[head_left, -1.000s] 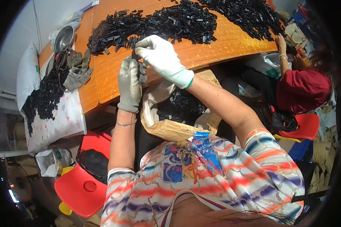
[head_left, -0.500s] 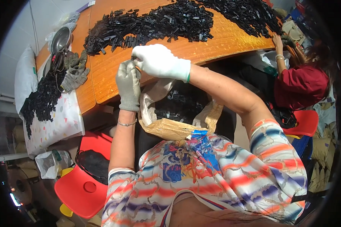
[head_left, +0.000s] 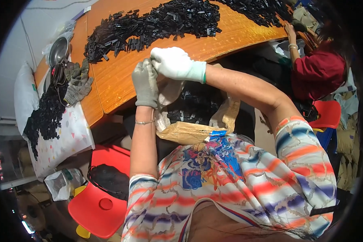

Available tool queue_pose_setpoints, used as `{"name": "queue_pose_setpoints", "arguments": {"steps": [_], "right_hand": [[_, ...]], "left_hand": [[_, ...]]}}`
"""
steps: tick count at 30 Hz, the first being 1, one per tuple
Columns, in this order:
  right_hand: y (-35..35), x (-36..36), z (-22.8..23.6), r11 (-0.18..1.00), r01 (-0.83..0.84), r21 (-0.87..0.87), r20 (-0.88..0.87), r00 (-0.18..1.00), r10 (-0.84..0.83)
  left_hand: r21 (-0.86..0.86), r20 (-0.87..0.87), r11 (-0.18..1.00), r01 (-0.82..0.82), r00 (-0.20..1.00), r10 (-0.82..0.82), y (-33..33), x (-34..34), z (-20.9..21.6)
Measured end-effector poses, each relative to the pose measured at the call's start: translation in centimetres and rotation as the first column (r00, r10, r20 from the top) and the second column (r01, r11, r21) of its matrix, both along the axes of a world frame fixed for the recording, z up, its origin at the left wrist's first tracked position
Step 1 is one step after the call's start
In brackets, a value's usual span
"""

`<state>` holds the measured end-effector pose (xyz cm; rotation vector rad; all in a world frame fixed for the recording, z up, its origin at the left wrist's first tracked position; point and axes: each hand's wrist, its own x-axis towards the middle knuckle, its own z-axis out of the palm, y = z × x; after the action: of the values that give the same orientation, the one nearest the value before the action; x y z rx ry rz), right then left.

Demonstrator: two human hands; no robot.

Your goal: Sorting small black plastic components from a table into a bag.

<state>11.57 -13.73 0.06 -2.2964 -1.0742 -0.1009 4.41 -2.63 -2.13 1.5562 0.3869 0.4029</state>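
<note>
My left hand [head_left: 144, 83], in a grey work glove, is closed with its fingers pinched near the table edge. Against its fingertips sits my right hand [head_left: 172, 63], in a white glove with a pale green cuff, also closed. Whatever lies between the fingers is too small and covered to make out. Just below both hands, an open brown paper sack [head_left: 189, 132] with a pale lining rests at my lap. Small black plastic pieces [head_left: 195, 105] fill it. Beyond my hands, a long heap of similar black pieces [head_left: 157, 25] covers part of the orange wooden table [head_left: 121, 82].
Another black heap [head_left: 254, 12] lies at the far right, where a person in a dark red top [head_left: 318, 70] works. Grey gloves [head_left: 79, 82] and a metal bowl [head_left: 59, 51] are at left, beside more black pieces [head_left: 46, 121]. A red chair [head_left: 99, 209] stands lower left.
Both closed hands stay together and sit slightly farther right in the picture. The whole scene has shifted and tilted a little with my head.
</note>
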Motion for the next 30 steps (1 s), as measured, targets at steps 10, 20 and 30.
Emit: {"name": "queue_pose_setpoints", "arguments": {"steps": [10, 20, 30], "right_hand": [[-2.8, 2.3, 1.0, 0.894, -0.257, 0.366, -0.39, 0.83, 0.398], [-4.5, -0.1, 0.6, 0.941, -0.238, 0.239, -0.622, 0.707, 0.337], [0.0, 7.4, -1.1, 0.999, -0.014, -0.038, -0.007, 1.0, 0.014]], "left_hand": [[-0.451, 0.105, 0.863, 0.227, 0.974, -0.201, 0.9, -3.2, -0.3], [-0.496, 0.027, 0.812, 0.31, 0.939, -0.342, -2.0, -6.1, -1.9], [0.736, -0.06, 0.673, 0.066, 0.998, -0.031, 1.2, -3.2, 0.5]]}}
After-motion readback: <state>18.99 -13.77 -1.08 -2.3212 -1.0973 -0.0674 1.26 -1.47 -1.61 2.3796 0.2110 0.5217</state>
